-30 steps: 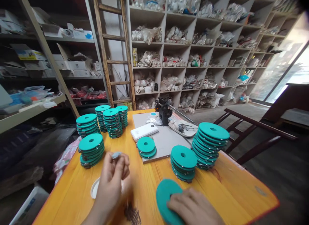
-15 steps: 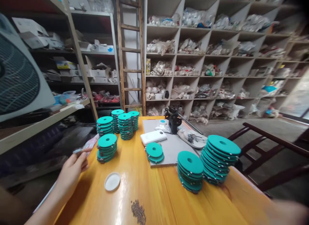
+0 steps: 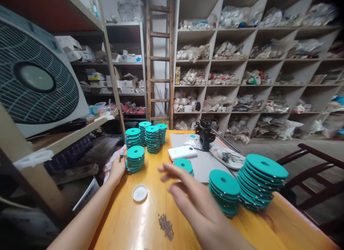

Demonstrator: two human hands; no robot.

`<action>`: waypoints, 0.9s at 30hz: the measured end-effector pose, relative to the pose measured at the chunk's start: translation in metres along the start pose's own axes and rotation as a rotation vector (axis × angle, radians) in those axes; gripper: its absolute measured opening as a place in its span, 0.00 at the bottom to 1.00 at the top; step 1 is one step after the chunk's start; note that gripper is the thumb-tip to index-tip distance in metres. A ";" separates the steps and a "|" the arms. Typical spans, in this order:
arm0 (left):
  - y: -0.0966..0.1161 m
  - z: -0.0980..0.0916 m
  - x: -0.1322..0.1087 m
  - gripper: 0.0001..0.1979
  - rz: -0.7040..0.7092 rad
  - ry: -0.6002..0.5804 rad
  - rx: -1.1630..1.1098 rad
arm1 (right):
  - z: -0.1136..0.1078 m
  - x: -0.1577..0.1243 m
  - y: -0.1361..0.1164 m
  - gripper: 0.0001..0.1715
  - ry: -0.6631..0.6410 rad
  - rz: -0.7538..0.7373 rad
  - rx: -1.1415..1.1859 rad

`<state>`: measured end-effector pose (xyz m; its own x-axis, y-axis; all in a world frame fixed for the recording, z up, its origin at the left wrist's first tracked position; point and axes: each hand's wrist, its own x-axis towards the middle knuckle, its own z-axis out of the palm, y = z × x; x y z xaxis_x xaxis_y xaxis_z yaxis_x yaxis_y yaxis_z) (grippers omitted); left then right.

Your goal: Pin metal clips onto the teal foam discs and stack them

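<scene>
My left hand (image 3: 117, 168) reaches to the table's left edge, right beside a short stack of teal discs (image 3: 135, 158). Its fingers are pinched together on something small that I cannot make out. My right hand (image 3: 189, 194) hovers over the middle of the orange table (image 3: 129, 225), fingers stretched out and apart, a little blurred, holding nothing. Its fingertips are just short of a small teal disc stack (image 3: 183, 164) on a grey board (image 3: 201, 166). A white lid (image 3: 140, 193) and a patch of tiny dark beads (image 3: 166, 226) lie between the hands.
Taller teal stacks stand at the right (image 3: 262, 182), front right (image 3: 224, 191) and back (image 3: 152, 138). A white power bank (image 3: 182, 152), black clamp tool (image 3: 205, 135) and tray (image 3: 228, 157) sit on the board. A fan (image 3: 34, 74), ladder (image 3: 159, 56) and chair (image 3: 317, 167) surround the table.
The view swung left. My left hand moved from the table's middle to the left edge by the stack. My right hand left the teal disc, went out of view, then came forward empty.
</scene>
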<state>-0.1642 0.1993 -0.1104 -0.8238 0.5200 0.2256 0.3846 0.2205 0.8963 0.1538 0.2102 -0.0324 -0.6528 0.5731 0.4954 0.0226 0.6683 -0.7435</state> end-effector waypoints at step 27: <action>0.000 0.017 -0.058 0.14 0.013 -0.255 -0.349 | 0.088 0.006 0.012 0.04 -0.394 -0.093 -0.499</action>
<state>-0.1094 0.1833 -0.1299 -0.6736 0.7180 0.1752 0.1943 -0.0568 0.9793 0.0837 0.1805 -0.0778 -0.8962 0.3486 0.2744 0.2404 0.9014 -0.3600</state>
